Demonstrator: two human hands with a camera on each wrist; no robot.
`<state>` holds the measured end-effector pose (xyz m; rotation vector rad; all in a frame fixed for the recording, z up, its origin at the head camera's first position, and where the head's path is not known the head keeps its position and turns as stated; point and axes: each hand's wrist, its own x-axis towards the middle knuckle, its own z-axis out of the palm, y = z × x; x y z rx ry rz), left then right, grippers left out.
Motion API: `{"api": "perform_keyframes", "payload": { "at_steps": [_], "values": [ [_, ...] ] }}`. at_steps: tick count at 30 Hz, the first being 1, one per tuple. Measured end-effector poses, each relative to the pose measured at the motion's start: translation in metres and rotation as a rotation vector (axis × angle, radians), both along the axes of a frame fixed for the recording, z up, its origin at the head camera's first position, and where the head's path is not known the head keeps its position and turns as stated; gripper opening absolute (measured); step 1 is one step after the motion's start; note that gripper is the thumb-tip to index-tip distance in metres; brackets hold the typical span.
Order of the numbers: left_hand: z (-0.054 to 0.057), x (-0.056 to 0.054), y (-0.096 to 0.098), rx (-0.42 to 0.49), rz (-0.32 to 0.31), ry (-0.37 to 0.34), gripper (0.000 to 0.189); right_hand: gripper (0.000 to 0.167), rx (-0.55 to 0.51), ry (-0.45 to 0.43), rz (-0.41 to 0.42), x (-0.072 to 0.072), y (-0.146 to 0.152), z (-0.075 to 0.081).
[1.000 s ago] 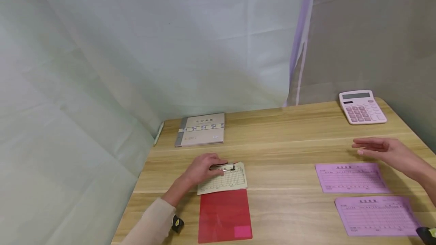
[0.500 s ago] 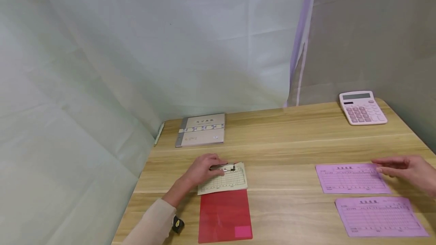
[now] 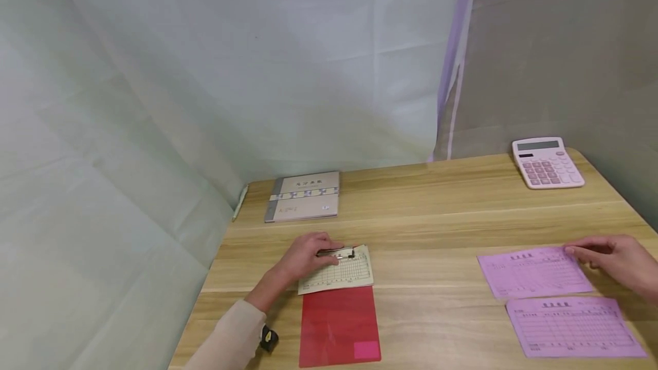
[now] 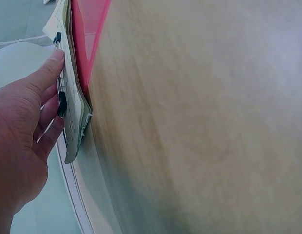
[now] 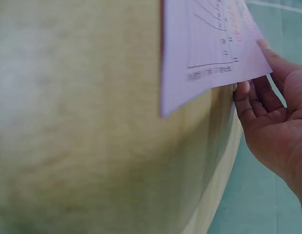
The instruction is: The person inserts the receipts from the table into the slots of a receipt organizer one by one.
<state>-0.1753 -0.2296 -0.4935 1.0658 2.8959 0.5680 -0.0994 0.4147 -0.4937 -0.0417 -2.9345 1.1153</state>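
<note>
At the counter's point(image 3: 426, 233) right, your right hand point(image 3: 619, 260) pinches one corner of the farther rectangular purple paper form point(image 3: 532, 273), which lopsided pulling could crease; your left hand point(image 3: 307, 257) grips a cream paper pad point(image 3: 345, 274).

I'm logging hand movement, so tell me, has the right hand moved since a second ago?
Yes. In the head view, the right hand has shifted down the picture and rightward, farther from the calculator, and now pinches the upper pink form.
</note>
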Motion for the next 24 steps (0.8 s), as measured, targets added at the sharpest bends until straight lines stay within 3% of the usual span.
{"api": "perform_keyframes", "payload": {
  "at_steps": [8,15,19,24],
  "values": [
    [0.001,0.001,0.001,-0.023,0.001,0.002,0.038,0.031,-0.037,0.001,0.048,-0.014,-0.013,0.024],
    [0.003,0.0,0.001,-0.028,0.004,0.001,0.037,0.034,-0.125,-0.007,0.119,-0.032,-0.056,0.046],
    [0.005,0.0,0.002,-0.027,0.007,-0.011,0.037,0.038,-0.2,-0.075,0.142,-0.038,-0.086,0.05],
    [0.005,0.0,0.002,-0.021,-0.003,-0.013,0.036,0.035,-0.363,-0.134,0.175,-0.042,-0.127,0.043]
  ]
}}
